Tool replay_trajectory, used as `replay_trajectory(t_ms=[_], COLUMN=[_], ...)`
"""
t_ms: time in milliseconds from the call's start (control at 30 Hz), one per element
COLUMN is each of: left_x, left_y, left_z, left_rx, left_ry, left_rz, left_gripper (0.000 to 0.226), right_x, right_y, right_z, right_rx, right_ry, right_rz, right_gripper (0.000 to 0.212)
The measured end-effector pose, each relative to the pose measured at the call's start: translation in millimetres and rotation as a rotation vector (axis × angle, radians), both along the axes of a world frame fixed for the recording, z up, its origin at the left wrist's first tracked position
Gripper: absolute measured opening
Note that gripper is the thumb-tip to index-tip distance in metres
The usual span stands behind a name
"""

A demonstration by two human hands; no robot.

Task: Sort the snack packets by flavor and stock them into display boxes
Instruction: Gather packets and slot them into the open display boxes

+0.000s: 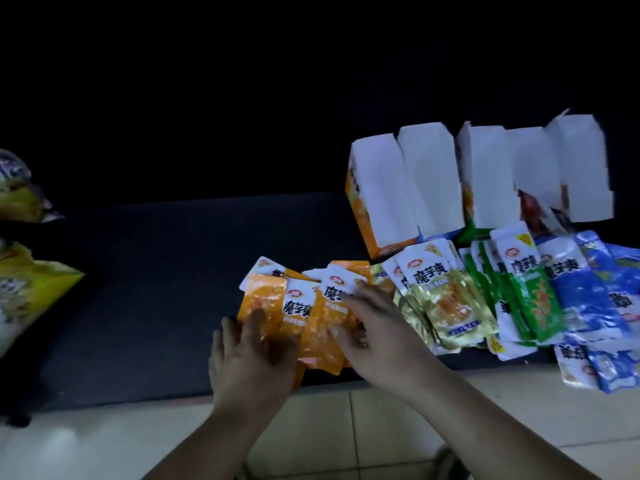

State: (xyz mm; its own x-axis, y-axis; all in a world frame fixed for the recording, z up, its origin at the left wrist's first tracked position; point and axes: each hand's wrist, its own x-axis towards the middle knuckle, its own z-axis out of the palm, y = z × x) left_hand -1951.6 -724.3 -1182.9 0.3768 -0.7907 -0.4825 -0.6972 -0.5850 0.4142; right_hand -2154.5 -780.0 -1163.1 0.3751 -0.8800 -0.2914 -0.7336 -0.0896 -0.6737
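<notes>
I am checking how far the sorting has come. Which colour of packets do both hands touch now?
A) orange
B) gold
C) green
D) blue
A: the left hand and the right hand both rest on the orange packets; the gold packets, green packets and blue packets lie untouched to their right.

The view is dim, and its upper half, from ten to two o'clock, sinks into near black. The white display boxes (485, 174) at two o'clock are brightest and smeared by motion blur. The left hand (252, 362) and right hand (384, 334) look soft-edged. The yellow bags (31, 289) at nine o'clock bend with wide-angle distortion.
</notes>
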Motion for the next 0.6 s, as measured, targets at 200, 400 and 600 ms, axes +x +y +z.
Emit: replay_trajectory(t_ms=[200, 400, 600], left_x=[-2, -6, 5], left_y=[5, -3, -10], left_z=[0, -1, -9], left_rx=[-0.076, -0.327, -0.308], left_ry=[0.034, 0.218, 0.313], left_rz=[-0.002, 0.142, 0.364], left_gripper=[0.070, 0.040, 0.055], right_x=[32, 35, 21], right_y=[2, 0, 0], right_z=[-11, -20, -14], right_rx=[0.058, -0.127, -0.028], right_ry=[0.177, 0.174, 0.192], right_rz=[0.066, 0.027, 0.018], right_gripper=[0.059, 0.051, 0.052])
